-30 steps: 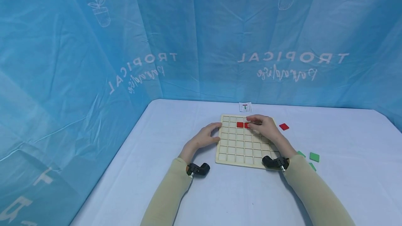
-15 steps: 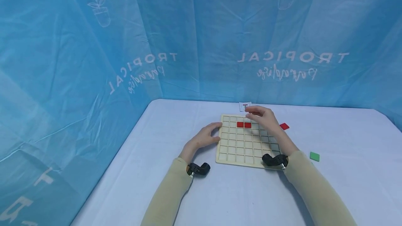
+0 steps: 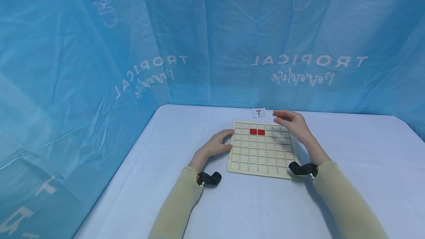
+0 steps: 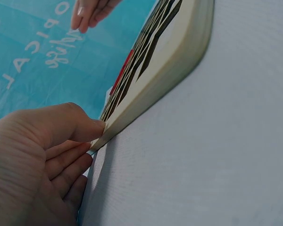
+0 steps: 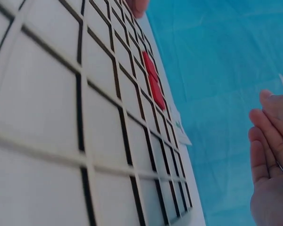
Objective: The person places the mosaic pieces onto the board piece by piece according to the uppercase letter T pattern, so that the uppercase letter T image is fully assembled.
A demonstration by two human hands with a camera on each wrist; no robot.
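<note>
A square cream grid board [image 3: 259,158] lies on the table, with two red square tiles [image 3: 257,132] side by side in its second row from the far edge. My left hand [image 3: 216,144] rests against the board's left edge; in the left wrist view the thumb [image 4: 85,127] touches the rim and the other fingers extend beside it. Above the board's far right corner hovers my right hand [image 3: 293,124], nothing visible between its loosely bent fingers. In the right wrist view this hand [image 5: 273,146] hangs apart from the grid, fingers close together.
A small printed card [image 3: 259,113] with a red and green pattern lies just beyond the board. The white cloth-covered table [image 3: 245,205] ends at a blue curtain [image 3: 225,40] at the back and left. Black cameras [image 3: 210,178] sit on both wrists.
My right hand has drawn back from the second red tile, rising and moving right. Its arm now hides the loose red and green tiles seen before. My left hand stays put.
</note>
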